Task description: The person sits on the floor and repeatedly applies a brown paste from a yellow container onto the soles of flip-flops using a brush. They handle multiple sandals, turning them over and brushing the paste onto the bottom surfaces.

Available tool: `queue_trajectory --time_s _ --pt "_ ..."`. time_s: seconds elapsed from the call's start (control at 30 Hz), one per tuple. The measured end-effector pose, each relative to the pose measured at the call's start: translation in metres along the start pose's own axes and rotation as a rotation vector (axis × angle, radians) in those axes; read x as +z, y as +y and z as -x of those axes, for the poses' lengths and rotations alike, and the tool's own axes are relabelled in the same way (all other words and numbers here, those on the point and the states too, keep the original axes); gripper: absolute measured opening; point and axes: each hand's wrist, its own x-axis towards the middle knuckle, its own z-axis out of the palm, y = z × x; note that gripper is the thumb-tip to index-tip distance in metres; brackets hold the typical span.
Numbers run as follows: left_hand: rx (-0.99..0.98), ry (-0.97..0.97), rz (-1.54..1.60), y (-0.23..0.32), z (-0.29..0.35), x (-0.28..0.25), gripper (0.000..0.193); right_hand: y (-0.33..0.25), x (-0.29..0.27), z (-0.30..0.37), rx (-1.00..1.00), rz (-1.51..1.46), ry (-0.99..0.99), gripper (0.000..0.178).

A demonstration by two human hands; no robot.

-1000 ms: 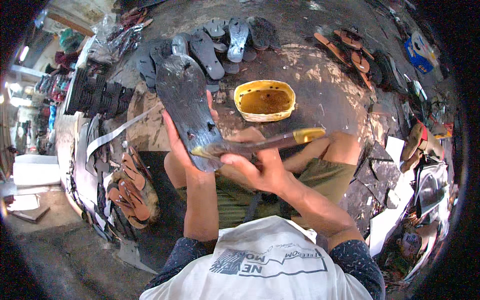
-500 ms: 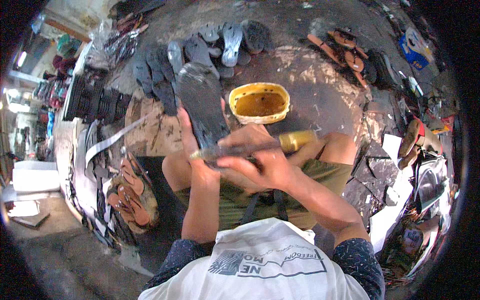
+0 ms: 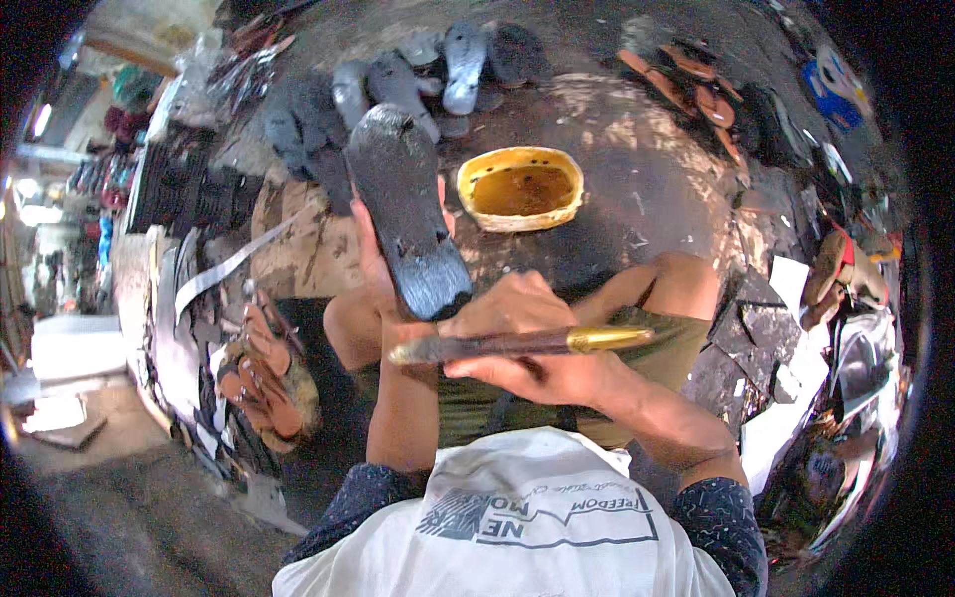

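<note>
My left hand [image 3: 370,261] is closed around the edges of a black shoe sole [image 3: 400,189], holding it tilted above my lap. The sole's near end has a wet-looking shine, and small holes show near its middle. My right hand [image 3: 532,343] grips a brush [image 3: 487,345] with a dark handle, held almost level across my left wrist. The brush's golden end points right, its pale tip left. Just beyond my right hand stands an oval yellow tub [image 3: 520,221] with a brownish-yellow coating inside.
Several dark soles [image 3: 393,85] lie on the floor beyond the held one. Brown sandals [image 3: 711,104] are at the far right, and more tan sandals [image 3: 264,398] lie at my left. Dark sheet scraps [image 3: 751,333] and white paper [image 3: 788,284] are on the right.
My right hand and the brush have drawn nearer to me, off the sole's near end, which now shows. The brush has turned closer to level. My left hand keeps hold of the sole.
</note>
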Motion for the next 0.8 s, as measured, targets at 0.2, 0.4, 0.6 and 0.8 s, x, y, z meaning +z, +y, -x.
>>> queue_trajectory --time_s 0.2,0.4,0.6,0.8 --pt "-0.084 -0.095 0.288 -0.051 0.004 0.018 0.061 0.049 -0.022 -0.036 0.037 0.125 0.386 0.028" --pt "-0.313 -0.003 -0.276 -0.109 -0.089 0.03 0.066 0.014 -0.06 0.058 0.406 -0.167 0.395 0.036" --pt "-0.411 0.021 -0.1 -0.226 -0.211 0.022 0.058 -0.016 -0.189 0.123 0.295 0.344 1.107 0.036" --pt "-0.283 0.617 -0.193 -0.175 -0.328 -0.047 0.054 0.012 -0.196 0.097 0.295 0.347 1.071 0.04"
